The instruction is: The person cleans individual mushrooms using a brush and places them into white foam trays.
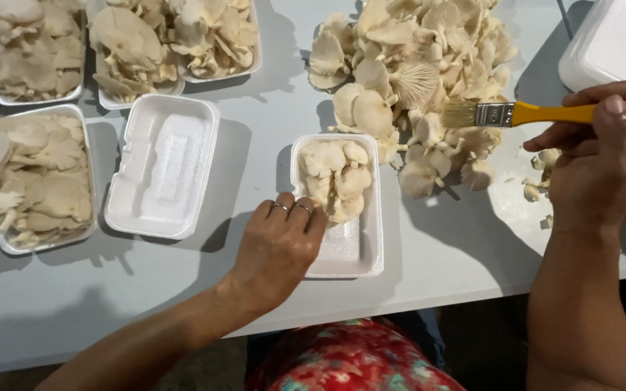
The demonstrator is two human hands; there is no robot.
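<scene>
My left hand (278, 242), with two rings, rests on the near left edge of a white foam tray (367, 250), fingers curled over its rim. The tray holds a clump of pale oyster mushrooms (336, 177) in its far half. My right hand (603, 163) is closed around the yellow handle of a paintbrush (516, 114), whose bristles point left over a large loose heap of oyster mushrooms (414, 72) on the grey table (255, 137).
An empty white foam tray (162, 166) lies left of the centre one. Several trays filled with mushrooms (27, 177) line the left and far side. A stack of white trays (614, 43) sits at the far right, with mushroom scraps (534, 190) nearby.
</scene>
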